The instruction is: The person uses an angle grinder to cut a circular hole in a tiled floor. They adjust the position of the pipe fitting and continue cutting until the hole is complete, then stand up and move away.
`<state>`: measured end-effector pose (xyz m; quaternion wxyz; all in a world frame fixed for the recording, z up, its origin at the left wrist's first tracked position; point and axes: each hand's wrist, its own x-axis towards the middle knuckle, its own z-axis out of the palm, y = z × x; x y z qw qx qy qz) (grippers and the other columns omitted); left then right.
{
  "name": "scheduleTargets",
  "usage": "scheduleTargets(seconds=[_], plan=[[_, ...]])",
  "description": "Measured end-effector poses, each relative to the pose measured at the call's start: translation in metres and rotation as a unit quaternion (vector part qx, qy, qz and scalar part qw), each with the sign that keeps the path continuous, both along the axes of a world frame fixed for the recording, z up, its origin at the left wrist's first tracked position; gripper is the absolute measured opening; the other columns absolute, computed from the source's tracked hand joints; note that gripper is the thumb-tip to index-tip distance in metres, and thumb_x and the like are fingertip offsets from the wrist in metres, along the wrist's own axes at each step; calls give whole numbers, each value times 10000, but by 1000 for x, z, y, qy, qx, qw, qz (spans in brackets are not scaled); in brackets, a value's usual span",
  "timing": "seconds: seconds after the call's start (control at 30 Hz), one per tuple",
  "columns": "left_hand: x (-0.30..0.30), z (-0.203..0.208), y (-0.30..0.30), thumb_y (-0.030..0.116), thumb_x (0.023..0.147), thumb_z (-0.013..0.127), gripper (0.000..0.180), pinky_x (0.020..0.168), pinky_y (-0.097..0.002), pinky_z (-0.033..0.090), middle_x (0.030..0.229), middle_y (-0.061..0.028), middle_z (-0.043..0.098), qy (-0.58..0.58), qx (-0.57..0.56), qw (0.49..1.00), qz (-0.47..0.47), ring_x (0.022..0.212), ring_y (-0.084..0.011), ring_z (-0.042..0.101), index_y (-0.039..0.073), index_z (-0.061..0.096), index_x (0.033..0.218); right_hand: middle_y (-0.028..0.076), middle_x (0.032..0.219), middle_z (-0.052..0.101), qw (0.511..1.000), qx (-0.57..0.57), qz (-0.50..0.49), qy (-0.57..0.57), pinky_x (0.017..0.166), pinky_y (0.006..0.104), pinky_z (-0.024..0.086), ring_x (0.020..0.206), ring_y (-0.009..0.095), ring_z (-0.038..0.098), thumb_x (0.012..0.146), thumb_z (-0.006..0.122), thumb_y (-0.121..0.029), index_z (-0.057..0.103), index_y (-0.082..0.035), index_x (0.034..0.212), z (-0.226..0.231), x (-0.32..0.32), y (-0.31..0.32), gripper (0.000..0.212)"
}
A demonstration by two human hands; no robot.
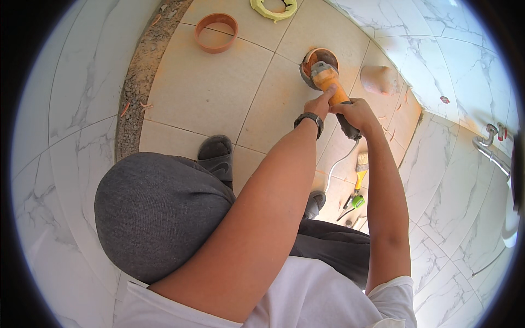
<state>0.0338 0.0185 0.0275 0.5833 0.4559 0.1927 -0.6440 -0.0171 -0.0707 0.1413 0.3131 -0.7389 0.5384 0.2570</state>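
Note:
A yellow and grey angle grinder (337,94) is held in both my hands, its head pointing away from me. My left hand (319,106) is closed around the yellow body, just behind the head. My right hand (358,113) grips the dark rear end, where a pale cord (340,159) comes out. The grinder's head lies over a short orange-brown pipe ring (330,55) on the floor. Whether the disc touches the ring is hidden by the head. Another orange-brown pipe ring (234,38) lies flat, farther left.
A yellow wrapped ring (258,7) lies at the far edge. Near my right forearm are a brush (361,164) and a small green tool (357,201). A rough gravel strip (128,117) borders the tiles on the left. Marble-look walls and a metal pipe (489,147) stand right.

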Motion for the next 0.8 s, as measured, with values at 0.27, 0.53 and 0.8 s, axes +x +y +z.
scheduleTargets(seconds=[0.27,0.53,0.8], plan=[[-1,0,-1,606,865,708,786,1029,-327,388,1215,-125,647,-3,-8,1000,1,1139,-198,586,-45,602,1291,111,716,653,1000,-15,3,17,471,315,501,521,191,625,731,795,-306,690,72,900,-1,1,0,427],[0,1,-1,611,872,699,757,1034,-354,385,1211,-105,652,0,-3,1000,-9,1147,-196,589,-17,613,1286,126,710,659,999,-19,19,26,472,326,507,521,203,635,728,803,-314,689,83,884,-1,1,-3,441],[3,8,2,605,877,699,771,1031,-331,393,1216,-122,649,8,-28,1000,-6,1133,-197,596,-33,593,1297,126,710,666,999,-26,22,30,504,326,507,541,203,637,709,812,-334,699,88,875,2,2,-4,467]])
